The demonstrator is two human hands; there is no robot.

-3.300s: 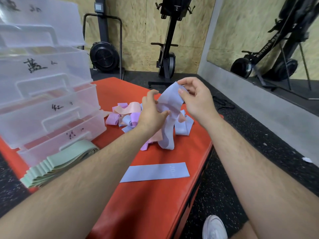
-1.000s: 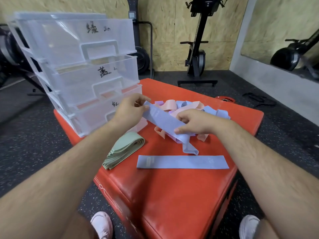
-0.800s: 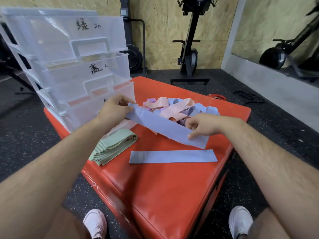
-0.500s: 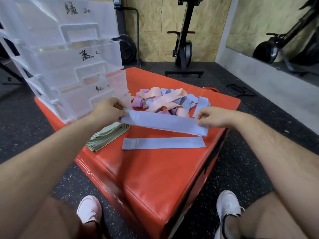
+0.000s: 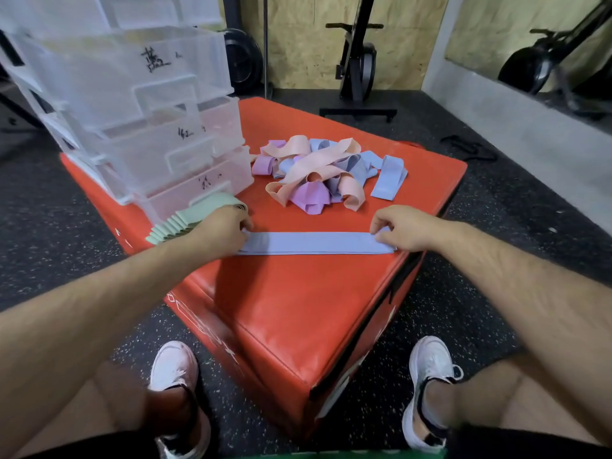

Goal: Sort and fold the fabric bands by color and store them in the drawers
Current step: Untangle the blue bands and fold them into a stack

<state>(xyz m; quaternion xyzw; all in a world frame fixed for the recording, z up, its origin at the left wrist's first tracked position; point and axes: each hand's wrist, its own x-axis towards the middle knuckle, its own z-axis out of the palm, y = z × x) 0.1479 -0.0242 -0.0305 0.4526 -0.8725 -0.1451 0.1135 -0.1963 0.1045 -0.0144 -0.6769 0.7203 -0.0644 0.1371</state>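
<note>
Left hand (image 5: 225, 231): fingers curled down on the left end of the long pale blue fabric band (image 5: 314, 243), pinching it against the top of the red padded box (image 5: 314, 309)
Right hand (image 5: 400, 231): thumb and fingertips nip the band's right end, near the box's right edge
Clear plastic drawer unit (image 5: 149, 111): stands on the far left corner of the box; nothing can be made out through the cloudy fronts
Folded stack of mint green bands (image 5: 185, 220): lies in front of the lowest drawer, just beside the left hand, outside the drawers
Blue band: stretched flat between both hands; a second blue edge shows beneath it, so it probably lies on another band of the same colour
Loose pile of peach, lilac and blue bands (image 5: 318, 173): tangled together behind the flat band
Progress: early, by the look of it; green is folded but not stowed, blue is partly laid out, and peach and lilac are unsorted
Writing: black marker characters on the drawer fronts, too blurred to read; white marks on the box's side, also illegible
</note>
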